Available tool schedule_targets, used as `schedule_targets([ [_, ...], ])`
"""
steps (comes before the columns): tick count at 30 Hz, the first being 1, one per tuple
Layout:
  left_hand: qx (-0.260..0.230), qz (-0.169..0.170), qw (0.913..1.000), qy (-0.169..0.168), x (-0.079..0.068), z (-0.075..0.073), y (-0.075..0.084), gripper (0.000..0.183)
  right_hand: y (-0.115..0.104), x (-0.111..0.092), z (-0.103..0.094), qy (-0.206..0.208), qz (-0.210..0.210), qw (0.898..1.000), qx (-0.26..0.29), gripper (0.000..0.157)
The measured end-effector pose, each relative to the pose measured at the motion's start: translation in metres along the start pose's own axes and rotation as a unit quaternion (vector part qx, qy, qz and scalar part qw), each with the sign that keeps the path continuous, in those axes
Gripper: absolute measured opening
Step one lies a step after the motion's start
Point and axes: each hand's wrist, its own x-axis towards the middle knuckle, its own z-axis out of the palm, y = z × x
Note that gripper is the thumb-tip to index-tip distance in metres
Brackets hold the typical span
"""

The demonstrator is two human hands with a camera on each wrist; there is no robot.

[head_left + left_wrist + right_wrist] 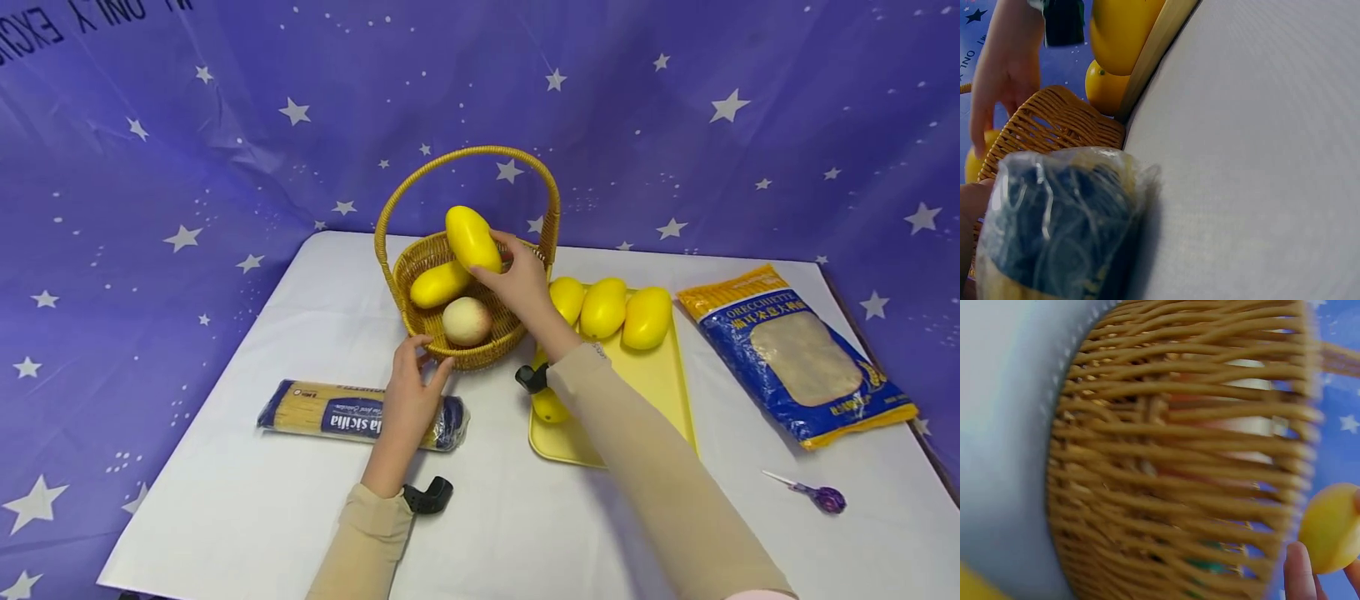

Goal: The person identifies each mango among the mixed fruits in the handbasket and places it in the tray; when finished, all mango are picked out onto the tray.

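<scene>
A yellow mango (472,238) is gripped in my right hand (521,279), above the wicker basket (487,358). Inside the basket lie another yellow mango (438,285) and a pale peach-like fruit (467,322). My left hand (411,398) is at the basket's front left rim, its thumb and fingers apart and touching the edge. Beneath that hand lies a pack of spaghetti (322,410), partly covered by it. In the right wrist view the held mango (1332,528) shows beyond the basket's woven side (1179,450).
Several more mangoes (647,318) sit on a yellow tray (686,400) right of the basket, partly behind my right forearm. Farther right are a blue and orange orecchiette bag (806,358) and a wrapped lollipop (828,499). A starry purple cloth hangs behind the white table (240,508).
</scene>
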Motion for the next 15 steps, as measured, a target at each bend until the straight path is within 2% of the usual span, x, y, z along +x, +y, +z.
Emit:
schedule_targets([
  [4, -0.002, 0.0, 1.0, -0.002, -0.001, 0.0, -0.001, 0.049, -0.007, -0.012, -0.017, 0.011, -0.016, 1.0, 0.01, 0.067],
  [9, 0.003, 0.003, 1.0, -0.001, 0.0, 0.0, -0.001, 0.049, -0.013, -0.037, -0.045, 0.025, -0.018, 0.999, 0.02, 0.066],
  [15, 0.001, 0.003, 1.0, 0.0, 0.002, 0.001, 0.0, 0.049, -0.005, -0.076, -0.084, 0.082, -0.026, 0.996, 0.003, 0.065],
])
